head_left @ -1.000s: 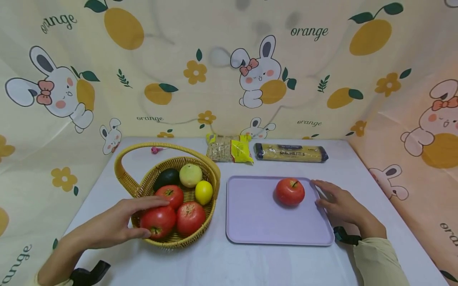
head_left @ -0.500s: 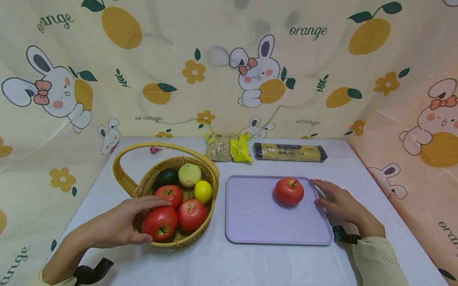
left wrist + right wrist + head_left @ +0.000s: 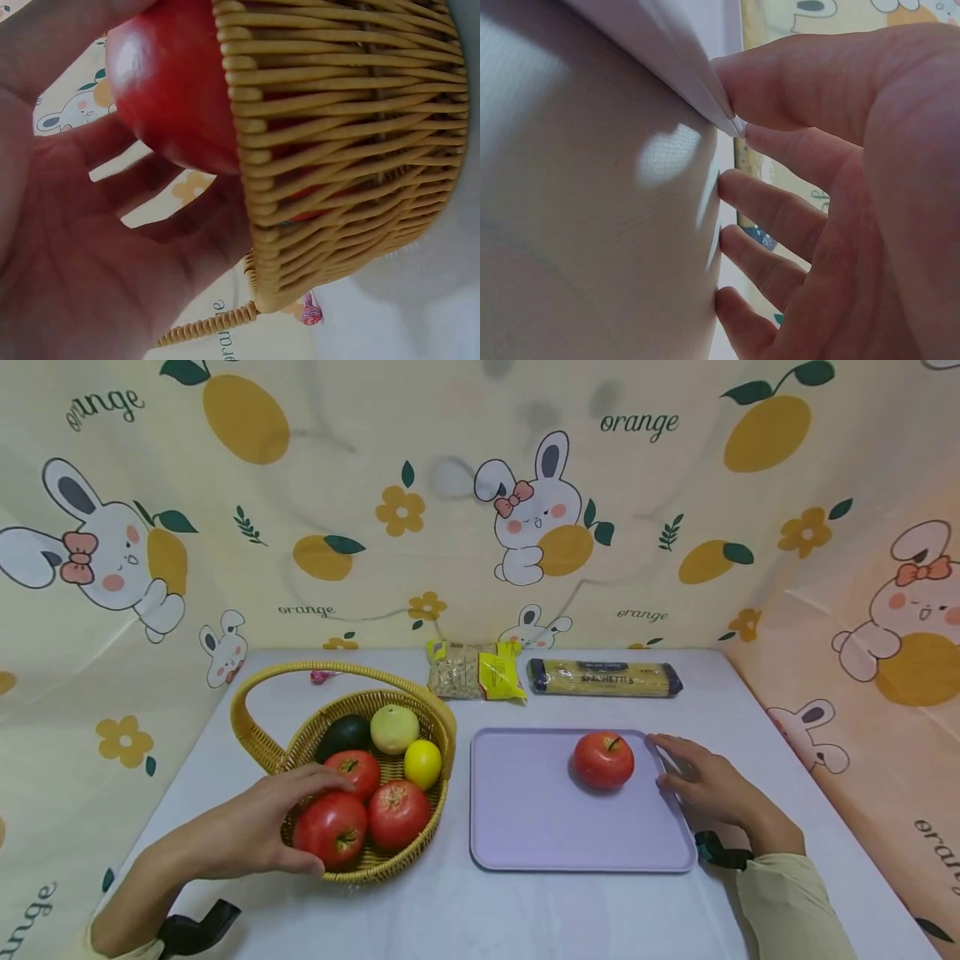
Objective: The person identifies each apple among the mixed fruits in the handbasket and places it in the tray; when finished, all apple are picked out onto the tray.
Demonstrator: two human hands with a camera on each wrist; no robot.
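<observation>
My left hand [image 3: 255, 822] curves over the left rim of a wicker basket [image 3: 405, 862], thumb at the near side and fingers at the far side of a red apple [image 3: 330, 831]. In the left wrist view, the apple [image 3: 172, 90] bulges above the woven wall, with the palm and fingers around it. Two more red fruits sit close by, one behind [image 3: 356, 771] and one to the right [image 3: 399, 814]. At the right, my right hand [image 3: 716, 785] rests by the purple tray [image 3: 555, 835], its thumb touching the rim and several fingertips on the table. A red apple [image 3: 603, 760] lies on the tray.
The basket also holds a dark green avocado-like fruit [image 3: 343, 737], a pale green round fruit [image 3: 394, 729] and a yellow lemon-like fruit [image 3: 422, 764]. Its handle [image 3: 251, 727] arches behind. A yellow-labelled bag [image 3: 476, 671], a spaghetti pack [image 3: 604, 678] and a small pink item [image 3: 321, 677] lie at the back.
The left fingers and thumb have closed in around the front left apple, which has rolled slightly so its stem faces more to the right. The right hand stays by the tray.
</observation>
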